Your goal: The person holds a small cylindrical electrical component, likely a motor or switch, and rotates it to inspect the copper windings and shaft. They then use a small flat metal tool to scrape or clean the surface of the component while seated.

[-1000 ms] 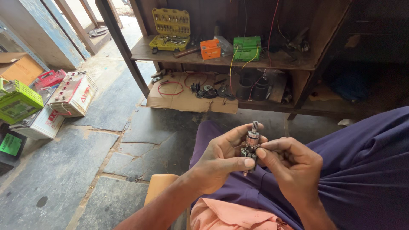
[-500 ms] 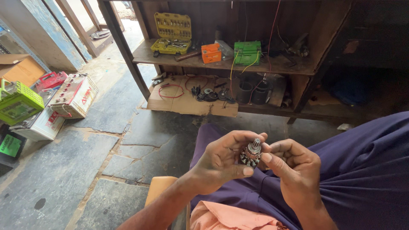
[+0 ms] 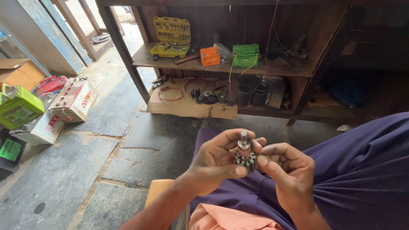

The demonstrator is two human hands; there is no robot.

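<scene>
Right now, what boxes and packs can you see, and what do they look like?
Cardboard box: far left, brown, open.
Battery: left floor, white block, red markings.
Green case: far left, bright green.
Socket set case: shelf, yellow, open.
Orange box: shelf, small.
Green box: shelf, wired.

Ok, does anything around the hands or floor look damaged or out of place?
The stone floor is cracked and chipped. White battery boxes lie tipped over. The small metal part between left hand and right hand looks intact.

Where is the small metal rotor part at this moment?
In the head view, the small metal rotor part sits low and centre, pinched between the fingertips of the left hand and the right hand, above the purple-clothed lap.
</scene>
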